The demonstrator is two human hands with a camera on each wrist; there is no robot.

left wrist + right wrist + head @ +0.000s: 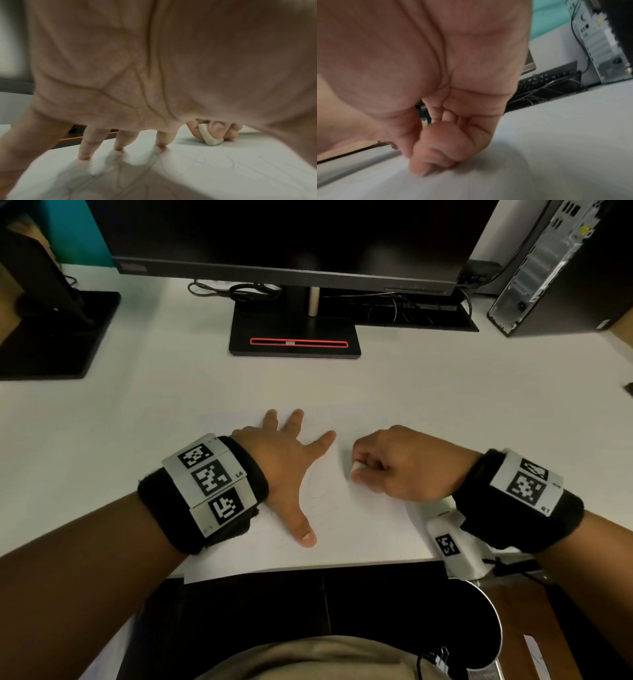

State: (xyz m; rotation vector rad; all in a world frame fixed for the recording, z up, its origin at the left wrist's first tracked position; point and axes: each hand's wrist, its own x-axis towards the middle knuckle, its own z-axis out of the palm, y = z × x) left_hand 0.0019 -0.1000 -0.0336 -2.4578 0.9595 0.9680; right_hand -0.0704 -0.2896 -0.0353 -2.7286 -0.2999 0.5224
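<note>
We see the right hand (400,463) curled into a loose fist with a small white eraser (357,466) pinched between the thumb and the first fingertips. The eraser sticks out at the end of the hand that faces the other hand. From the left wrist view its lower corner touches the sheet of paper (370,525), while its upper part sits clasped between the fingers. In the right wrist view we cannot make out the eraser, as the curled fingers and the palm hide it. The left hand (284,467) lies palm down on the same sheet with its fingers straight and spread. Its fingertips press on the paper and its thumb stretches back toward the near edge, and it holds nothing. The eraser lies just to the right of the left forefinger, near it but apart, above the open span between that finger and the thumb. Faint pencil lines (318,487) run across the sheet in that span and under the left palm. The paper rests on a white desk (137,405), with its near edge hanging slightly over the front. Farther back stands a dark monitor (274,234) on its black stand, and a computer tower (555,268) stands at the far right.
</note>
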